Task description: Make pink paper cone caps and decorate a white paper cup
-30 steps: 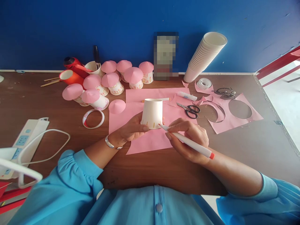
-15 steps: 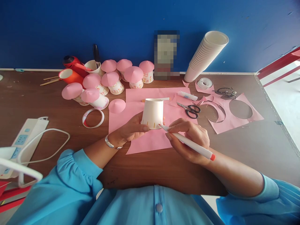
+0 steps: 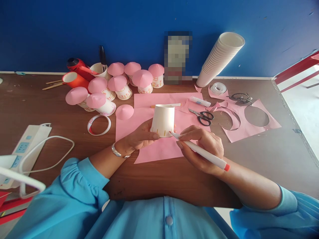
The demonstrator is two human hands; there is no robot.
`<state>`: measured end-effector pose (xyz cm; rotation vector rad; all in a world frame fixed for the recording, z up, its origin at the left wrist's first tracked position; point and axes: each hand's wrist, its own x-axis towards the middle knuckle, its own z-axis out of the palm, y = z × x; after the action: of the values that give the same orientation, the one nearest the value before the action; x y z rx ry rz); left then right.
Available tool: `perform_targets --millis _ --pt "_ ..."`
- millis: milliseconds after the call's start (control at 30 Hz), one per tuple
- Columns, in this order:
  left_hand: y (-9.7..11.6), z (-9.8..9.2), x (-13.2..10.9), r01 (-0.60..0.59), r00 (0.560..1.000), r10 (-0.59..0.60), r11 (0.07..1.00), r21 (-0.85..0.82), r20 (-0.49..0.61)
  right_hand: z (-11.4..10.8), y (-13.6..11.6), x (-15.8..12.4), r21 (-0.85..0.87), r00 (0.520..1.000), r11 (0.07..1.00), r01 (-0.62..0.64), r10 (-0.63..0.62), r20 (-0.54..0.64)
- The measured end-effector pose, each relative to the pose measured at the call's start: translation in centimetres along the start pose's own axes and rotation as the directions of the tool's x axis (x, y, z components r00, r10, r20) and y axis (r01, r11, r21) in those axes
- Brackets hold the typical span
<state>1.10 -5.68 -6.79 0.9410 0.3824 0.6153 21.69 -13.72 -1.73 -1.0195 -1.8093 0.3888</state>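
Observation:
My left hand (image 3: 143, 135) grips a white paper cup (image 3: 163, 118), held upside down with its rim at the bottom. Short yellow strokes run along the cup near that rim. In my right hand (image 3: 203, 149) is a white felt-tip pen (image 3: 208, 156) with a red end plug; its tip is at the cup's lower right, where a small reddish mark shows. Whether the tip touches the cup I cannot tell for certain. Beneath both hands lies pink paper (image 3: 159, 151). The fingers behind the cup are mostly hidden.
Several decorated cups with pink cone tops (image 3: 142, 78) stand at the back left. Black-handled scissors (image 3: 205, 118), a glue stick (image 3: 200, 101) and cut pink scraps (image 3: 259, 129) lie right. A tall cup stack (image 3: 220, 58) leans against the wall. A power strip (image 3: 23, 149) is left.
Both hands, the cup and the pen hold almost the same place. A small reddish mark at the cup's lower right now shows more plainly by the pen tip.

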Motion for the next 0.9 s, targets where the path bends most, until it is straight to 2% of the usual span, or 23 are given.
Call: perform_targets --millis 433,900 --pt "-0.03 -0.16 -0.04 -0.001 1.0 0.002 1.0 -0.012 0.018 -0.05 0.14 0.23 0.012 0.998 0.997 0.07 -0.07 0.009" --pt "0.09 -0.15 -0.03 0.002 0.999 -0.002 1.0 -0.008 0.039 -0.06 0.1 0.27 0.015 0.996 0.996 0.09 -0.091 0.012"
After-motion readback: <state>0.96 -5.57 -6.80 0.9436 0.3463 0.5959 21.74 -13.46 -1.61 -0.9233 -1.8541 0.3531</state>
